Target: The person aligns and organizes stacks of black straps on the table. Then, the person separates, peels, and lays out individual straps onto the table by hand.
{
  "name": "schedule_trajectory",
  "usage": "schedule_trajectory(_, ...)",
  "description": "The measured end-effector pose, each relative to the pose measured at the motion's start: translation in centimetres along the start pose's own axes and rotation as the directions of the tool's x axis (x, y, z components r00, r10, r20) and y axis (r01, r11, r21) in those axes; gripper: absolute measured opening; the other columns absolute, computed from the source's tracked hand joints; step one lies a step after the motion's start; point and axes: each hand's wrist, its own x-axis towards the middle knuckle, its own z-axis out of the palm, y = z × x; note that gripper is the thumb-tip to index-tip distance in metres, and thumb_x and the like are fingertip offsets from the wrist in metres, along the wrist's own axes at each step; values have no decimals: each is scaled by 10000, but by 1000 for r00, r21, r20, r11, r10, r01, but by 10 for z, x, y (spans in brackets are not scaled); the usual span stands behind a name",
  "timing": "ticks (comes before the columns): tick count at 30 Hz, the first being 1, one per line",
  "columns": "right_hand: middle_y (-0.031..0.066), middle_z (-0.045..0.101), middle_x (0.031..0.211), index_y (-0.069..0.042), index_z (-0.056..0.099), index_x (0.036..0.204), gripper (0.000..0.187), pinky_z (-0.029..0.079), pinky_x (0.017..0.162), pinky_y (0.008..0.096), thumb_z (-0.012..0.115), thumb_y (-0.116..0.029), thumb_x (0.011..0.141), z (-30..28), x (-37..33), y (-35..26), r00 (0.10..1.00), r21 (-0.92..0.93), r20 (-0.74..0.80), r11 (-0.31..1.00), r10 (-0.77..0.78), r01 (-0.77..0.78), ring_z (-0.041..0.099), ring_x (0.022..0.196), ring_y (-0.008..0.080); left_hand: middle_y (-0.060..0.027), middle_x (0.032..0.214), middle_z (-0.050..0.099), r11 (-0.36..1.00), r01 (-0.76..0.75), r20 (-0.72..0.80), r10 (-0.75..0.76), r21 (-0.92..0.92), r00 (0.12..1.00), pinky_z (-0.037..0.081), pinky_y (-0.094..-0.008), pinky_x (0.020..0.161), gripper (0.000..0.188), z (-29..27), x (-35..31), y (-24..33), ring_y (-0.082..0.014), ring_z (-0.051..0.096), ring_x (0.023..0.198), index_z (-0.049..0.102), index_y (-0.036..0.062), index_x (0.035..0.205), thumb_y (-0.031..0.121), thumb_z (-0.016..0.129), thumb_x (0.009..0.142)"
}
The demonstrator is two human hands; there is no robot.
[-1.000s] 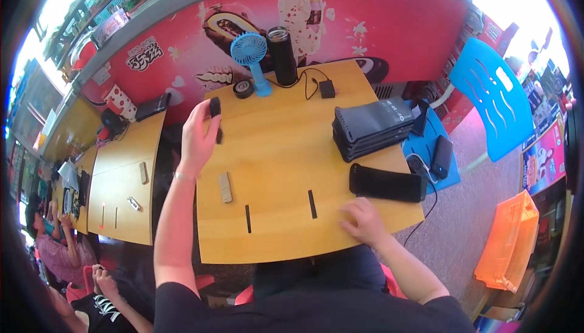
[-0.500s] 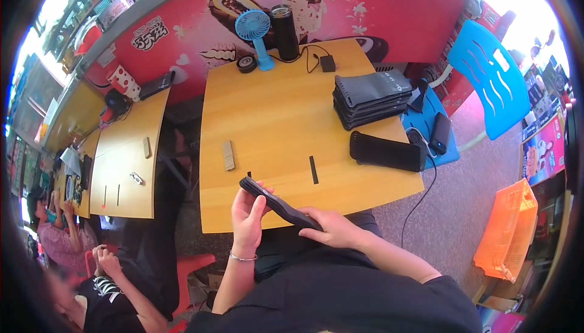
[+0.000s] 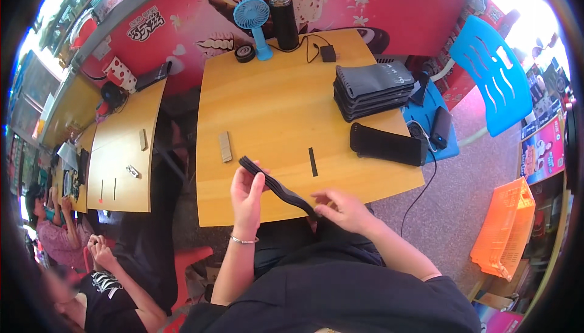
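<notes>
My left hand (image 3: 247,194) is closed around the upper end of a bundle of flat black pieces (image 3: 281,190), tilted so its layered edge shows. The bundle runs down to the right, over the table's near edge. At its lower end is my right hand (image 3: 344,210), fingers bent and parted from the thumb; the thumb tip is close to the bundle, and whether it touches I cannot tell. A black strip (image 3: 313,162) lies on the wooden table (image 3: 267,108) ahead of my hands. Left of it rests a small grey-brown strip block (image 3: 225,147).
A pile of dark grey flat pieces (image 3: 372,88) and a black flat piece (image 3: 389,144) occupy the table's right side. Behind stand a blue fan (image 3: 252,15) and black bottle (image 3: 283,22). An orange crate (image 3: 502,229) is at right; another person (image 3: 115,284) sits at left.
My right hand has loosened from the bundle's lower end and shifted slightly right, its fingers parting. The bundle's layers now show more along the edge; my left hand still holds it.
</notes>
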Motion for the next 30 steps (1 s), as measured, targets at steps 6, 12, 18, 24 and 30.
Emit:
schedule_trajectory(6, 113, 600, 978, -16, 585, 1115, 263, 502, 747, 309, 594, -175, 906, -22, 13, 7, 991, -54, -116, 997, -66, 60, 621, 884, 210, -34, 947, 631, 985, 65, -36, -60, 161, 998, 503, -240, 705, 259, -21, 46, -8, -89, 599, 827, 564, 12, 1157, 181, 542, 961)
schedule_trajectory(12, 95, 597, 907, -19, 615, 1044, 196, 496, 704, 302, 596, -151, 900, -30, 17, 18, 984, -80, -158, 995, -78, 66, 618, 817, 198, -20, 936, 631, 937, 158, -47, -151, 310, 987, 495, -229, 684, 285, -29, 60, -35, -76, 589, 799, 557, 3, 1188, 175, 529, 963)
schedule_trajectory(18, 86, 602, 877, -24, 627, 1026, 180, 489, 666, 288, 605, -144, 894, -41, 19, 27, 964, -42, -260, 998, -58, 49, 613, 772, 167, 3, 910, 619, 920, 142, -114, -107, 365, 988, 441, -192, 581, 331, -32, 61, -45, -43, 563, 738, 524, -14, 1244, 141, 541, 951)
schedule_trajectory(24, 81, 627, 941, -33, 619, 1073, 235, 502, 682, 278, 629, -174, 884, -39, 19, 26, 973, -22, -228, 999, -30, 25, 620, 795, 165, -30, 1001, 619, 975, 140, -77, -129, 174, 989, 511, -238, 683, 305, -10, 56, -26, -90, 598, 852, 515, 1, 1241, 109, 525, 955)
schedule_trajectory(30, 108, 614, 1065, -50, 545, 1218, 406, 505, 761, 322, 656, -231, 871, -22, 25, 4, 991, 103, -55, 987, -119, 124, 612, 935, 200, -61, 1071, 611, 999, 41, 96, -43, 14, 994, 541, -290, 788, 283, 29, 30, 3, -133, 613, 952, 506, 3, 1213, 47, 532, 935)
